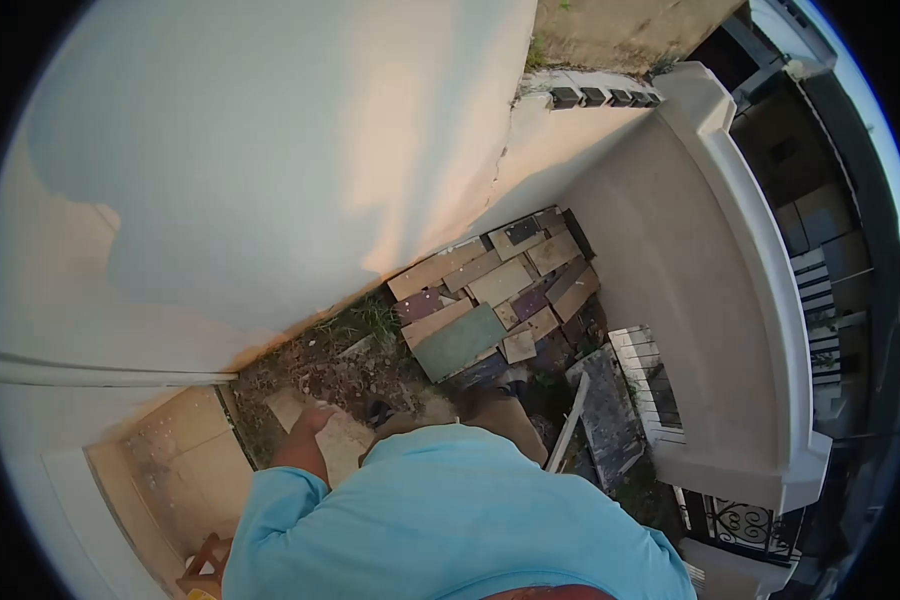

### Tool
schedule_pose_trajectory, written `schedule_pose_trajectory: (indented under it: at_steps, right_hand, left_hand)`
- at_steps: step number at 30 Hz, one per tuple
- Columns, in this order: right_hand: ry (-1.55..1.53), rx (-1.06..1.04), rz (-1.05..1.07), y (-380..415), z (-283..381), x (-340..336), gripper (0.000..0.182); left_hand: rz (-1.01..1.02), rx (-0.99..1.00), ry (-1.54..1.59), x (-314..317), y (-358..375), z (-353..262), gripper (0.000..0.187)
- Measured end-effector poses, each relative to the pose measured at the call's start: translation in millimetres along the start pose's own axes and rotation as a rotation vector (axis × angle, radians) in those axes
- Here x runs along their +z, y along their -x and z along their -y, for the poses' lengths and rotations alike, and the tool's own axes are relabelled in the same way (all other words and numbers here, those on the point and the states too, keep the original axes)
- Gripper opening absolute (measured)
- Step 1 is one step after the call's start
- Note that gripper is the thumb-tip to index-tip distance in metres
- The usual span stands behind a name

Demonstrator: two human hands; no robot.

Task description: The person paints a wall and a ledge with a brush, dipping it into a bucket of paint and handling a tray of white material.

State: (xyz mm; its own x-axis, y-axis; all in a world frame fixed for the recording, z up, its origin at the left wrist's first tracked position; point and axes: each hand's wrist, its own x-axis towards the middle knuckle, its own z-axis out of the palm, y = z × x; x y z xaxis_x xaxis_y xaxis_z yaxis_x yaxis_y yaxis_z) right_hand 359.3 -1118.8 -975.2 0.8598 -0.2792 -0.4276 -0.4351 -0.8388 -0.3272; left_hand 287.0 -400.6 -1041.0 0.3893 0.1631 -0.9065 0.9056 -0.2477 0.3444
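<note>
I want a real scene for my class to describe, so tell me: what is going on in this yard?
A person in a light blue shirt looks down into a narrow strip of ground beside a pale wall. One arm reaches forward, its hand on a pale flat slab lying on the dirt; which hand it is cannot be told. Ahead, a pile of mixed wooden boards leans against the wall, with a grey panel and a white grille to the right.

Pale square tile [338, 440] lies flat on the dirt; one corner under a hand.
</note>
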Motion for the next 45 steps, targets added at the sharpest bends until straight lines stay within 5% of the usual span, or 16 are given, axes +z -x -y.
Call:
schedule_pose_trajectory:
  at_steps: [2,4,5,8,10,16,19,21,24,25,26,28,32,36,40,45]
  right_hand:
    - [0.127,-0.068,0.026,-4,46,-49,0.024]
    - [0.22,-0.106,-0.011,-23,64,-78,0.024]
    - [0.258,-0.119,-0.033,-33,70,-89,0.024]
    - [0.339,-0.176,-0.106,-71,102,-113,0.024]
    - [0.374,-0.237,-0.146,-108,137,-114,0.024]
    - [0.231,-0.429,0.035,-218,298,-96,0.023]
    - [0.16,-0.538,0.034,-215,385,-55,0.025]
    - [0.102,-0.541,0.18,-171,448,-29,0.026]
    - [0.341,-1.203,0.252,-110,505,0,0.022]
    - [0.287,-1.415,0.327,-93,519,8,0.023]
    - [0.226,-1.621,0.408,-81,527,14,0.025]
    - [0.258,-1.586,0.532,-47,541,19,0.025]
    - [0.429,-1.501,0.584,-42,530,34,0.029]
    - [0.755,-1.344,0.55,-88,487,42,0.034]
    - [0.981,-1.117,0.515,-109,440,18,0.031]
    - [1.019,-1.15,0.458,-50,441,36,0.031]
  left_hand:
    - [-0.382,-0.103,0.266,-33,-1,135,0.061]
    - [-0.757,-0.318,0.496,-51,70,180,0.057]
    - [-0.788,-0.405,0.422,-66,156,133,0.056]
    - [-0.877,-0.438,0.356,-55,138,257,0.055]
    - [-0.931,-0.417,0.474,-32,138,257,0.057]
    - [-0.816,-0.056,0.712,111,143,158,0.059]
    - [-0.685,-0.22,0.683,220,139,139,0.063]
    - [-0.123,-0.241,0.733,291,121,165,0.065]
    - [-0.106,-0.339,0.84,386,146,177,0.059]
    - [-0.173,-0.189,0.496,389,164,181,0.058]
    - [-0.252,-0.357,0.842,367,214,145,0.06]
    - [-0.769,-0.471,1.013,375,265,117,0.057]
    - [-0.87,-0.554,1.002,418,281,153,0.057]
    - [-0.666,-0.554,1.021,468,261,186,0.053]
    - [-0.497,-0.249,1.071,533,186,248,0.056]
    - [-0.398,-0.418,0.894,368,223,270,0.06]
